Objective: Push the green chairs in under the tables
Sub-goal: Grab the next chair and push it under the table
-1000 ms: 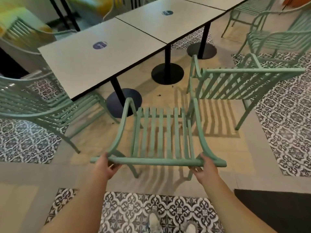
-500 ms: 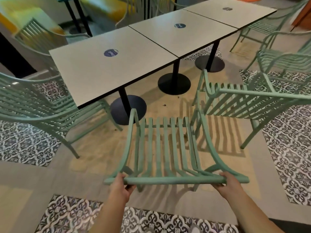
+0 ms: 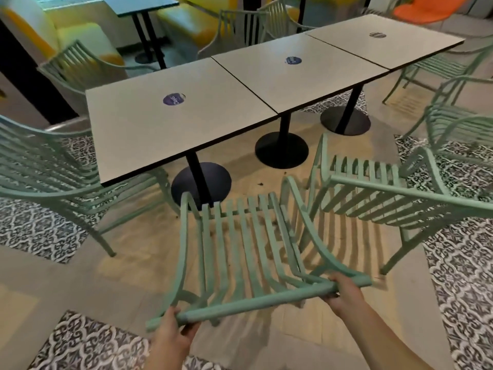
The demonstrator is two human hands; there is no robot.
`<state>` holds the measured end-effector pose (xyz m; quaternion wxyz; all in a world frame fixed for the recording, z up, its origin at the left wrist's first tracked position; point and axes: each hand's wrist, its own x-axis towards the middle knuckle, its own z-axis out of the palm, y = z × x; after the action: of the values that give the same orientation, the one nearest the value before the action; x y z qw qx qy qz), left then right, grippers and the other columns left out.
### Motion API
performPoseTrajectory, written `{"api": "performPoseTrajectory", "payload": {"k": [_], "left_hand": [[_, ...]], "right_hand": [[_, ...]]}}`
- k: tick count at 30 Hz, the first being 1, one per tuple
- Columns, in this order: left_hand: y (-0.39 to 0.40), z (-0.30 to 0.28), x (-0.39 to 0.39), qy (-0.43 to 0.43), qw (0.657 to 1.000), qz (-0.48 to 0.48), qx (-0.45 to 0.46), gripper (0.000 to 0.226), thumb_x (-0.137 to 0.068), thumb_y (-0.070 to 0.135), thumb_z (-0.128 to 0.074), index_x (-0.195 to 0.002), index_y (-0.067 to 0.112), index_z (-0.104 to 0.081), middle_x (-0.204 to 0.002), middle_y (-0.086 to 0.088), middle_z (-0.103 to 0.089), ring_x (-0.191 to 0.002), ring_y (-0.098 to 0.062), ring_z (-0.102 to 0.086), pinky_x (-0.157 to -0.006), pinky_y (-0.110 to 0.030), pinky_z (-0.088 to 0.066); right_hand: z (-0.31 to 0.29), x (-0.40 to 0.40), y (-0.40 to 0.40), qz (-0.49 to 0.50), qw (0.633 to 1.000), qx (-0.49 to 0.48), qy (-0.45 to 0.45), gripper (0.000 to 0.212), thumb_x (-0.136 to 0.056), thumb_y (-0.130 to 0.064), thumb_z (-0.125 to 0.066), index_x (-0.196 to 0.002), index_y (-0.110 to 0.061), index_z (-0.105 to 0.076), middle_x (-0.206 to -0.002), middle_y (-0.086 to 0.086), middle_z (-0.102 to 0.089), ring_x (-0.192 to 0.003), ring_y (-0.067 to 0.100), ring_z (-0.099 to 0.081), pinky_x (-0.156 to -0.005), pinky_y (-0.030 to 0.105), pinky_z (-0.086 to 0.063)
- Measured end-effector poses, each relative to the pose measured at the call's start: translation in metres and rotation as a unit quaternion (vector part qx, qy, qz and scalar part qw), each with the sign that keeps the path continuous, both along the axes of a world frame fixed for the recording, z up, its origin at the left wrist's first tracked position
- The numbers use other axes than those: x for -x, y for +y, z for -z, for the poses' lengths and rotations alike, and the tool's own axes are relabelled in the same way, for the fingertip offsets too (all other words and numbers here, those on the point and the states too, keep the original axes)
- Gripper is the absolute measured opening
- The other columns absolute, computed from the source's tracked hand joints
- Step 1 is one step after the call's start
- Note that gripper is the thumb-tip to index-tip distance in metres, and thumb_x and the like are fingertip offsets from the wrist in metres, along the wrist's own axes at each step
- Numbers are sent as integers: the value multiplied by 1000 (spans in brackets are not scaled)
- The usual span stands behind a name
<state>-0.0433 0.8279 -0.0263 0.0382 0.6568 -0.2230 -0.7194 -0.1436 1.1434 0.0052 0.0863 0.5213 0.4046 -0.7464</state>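
Observation:
A green slatted chair (image 3: 248, 244) stands in front of me, its seat facing the nearest grey table (image 3: 165, 121). My left hand (image 3: 174, 329) grips the left end of its top back rail. My right hand (image 3: 344, 289) grips the same rail near its right end. The chair's front edge sits just short of the table's black round base (image 3: 202, 182). A second green chair (image 3: 373, 198) stands close on the right, facing the middle table (image 3: 296, 73). A third green chair (image 3: 45, 180) sits at the left end of the near table.
Three grey tables are joined in a row, each on a black pedestal. More green chairs (image 3: 453, 108) stand on the right and behind the tables. Yellow bench seats (image 3: 88, 36) and an orange chair (image 3: 426, 8) line the back. The floor has patterned tile patches.
The chair has moved forward toward the near table with both hands on its back rail, and it has turned slightly so the rail now slants. My view has lifted, showing more of the room.

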Motion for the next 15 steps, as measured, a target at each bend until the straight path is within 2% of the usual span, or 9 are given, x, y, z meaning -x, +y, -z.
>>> {"api": "performPoseTrajectory", "payload": {"k": [1, 3, 4, 5, 7, 9, 11, 12, 15], "left_hand": [[6, -1, 2, -1, 1000, -3, -1, 26, -97, 19, -53, -79, 7, -39, -117, -14, -41, -106, -35, -46, -88, -52, -50], [17, -1, 8, -3, 1000, -2, 9, 25, -96, 18, -54, -79, 7, -40, -107, -15, -46, -93, -36, -51, -54, -47, -58], [21, 1, 12, -2, 1000, -8, 14, 24, -95, 18, -55, -78, 7, -42, -99, -16, -47, -83, -35, -51, -38, -43, -53], [26, -1, 13, 1, 1000, -10, 19, 23, -95, 18, -55, -78, 8, -43, -92, -16, -47, -75, -32, -50, -30, -41, -48], [31, 1, 20, 6, 1000, -16, 24, 22, -94, 20, -56, -77, 10, -44, -89, -15, -47, -70, -29, -48, -29, -38, -47], [33, 3, 25, 5, 1000, -18, 20, 22, -94, 22, -54, -78, 11, -44, -88, -15, -47, -70, -29, -48, -29, -36, -47], [31, 6, 34, 4, 1000, -14, 5, 20, -94, 21, -52, -80, 8, -44, -88, -17, -48, -71, -29, -49, -28, -37, -47], [31, 7, 38, 4, 1000, -16, 0, 19, -94, 19, -51, -81, 7, -44, -87, -18, -49, -72, -29, -50, -28, -38, -47], [31, 4, 50, 24, 999, -25, -9, 19, -95, 17, -47, -81, 5, -42, -86, -21, -51, -70, -31, -51, -29, -38, -47]], "right_hand": [[0, 6, 4, -5, 1000, -2, 1, 44, -90, 5, -50, -131, -9, -43, -118, 21, -49, -106, 39, -51, -96, 61, -42], [-2, 20, 10, -23, 1000, -4, 3, 39, -93, 2, -51, -130, -8, -44, -116, 21, -48, -103, 38, -52, -93, 61, -45], [-2, 31, 12, -36, 999, -4, 2, 33, -93, 1, -51, -125, -7, -46, -116, 21, -49, -98, 37, -53, -88, 61, -49], [-2, 38, 15, -44, 999, -2, 0, 26, -93, 0, -52, -118, -6, -48, -116, 22, -49, -94, 36, -54, -84, 60, -51], [-1, 55, 17, -54, 998, -5, -7, 17, -95, -3, -51, -111, -5, -48, -117, 22, -48, -97, 37, -53, -91, 60, -47], [-1, 68, 17, -57, 998, 0, -10, 2, -96, -4, -50, -96, -4, -48, -113, 22, -48, -105, 38, -49, -99, 61, -40], [0, 79, 16, -62, 998, -1, -13, 8, -96, -3, -49, -90, -6, -47, -104, 21, -51, -108, 39, -48, -101, 62, -38], [-2, 83, 14, -63, 998, -3, -9, 3, -96, -3, -48, -95, -5, -47, -101, 20, -51, -109, 39, -48, -102, 62, -38], [3, 100, 11, -69, 997, -19, -23, 20, -96, -2, -48, -114, -10, -43, -93, 18, -50, -108, 39, -49, -102, 62, -38]]}}
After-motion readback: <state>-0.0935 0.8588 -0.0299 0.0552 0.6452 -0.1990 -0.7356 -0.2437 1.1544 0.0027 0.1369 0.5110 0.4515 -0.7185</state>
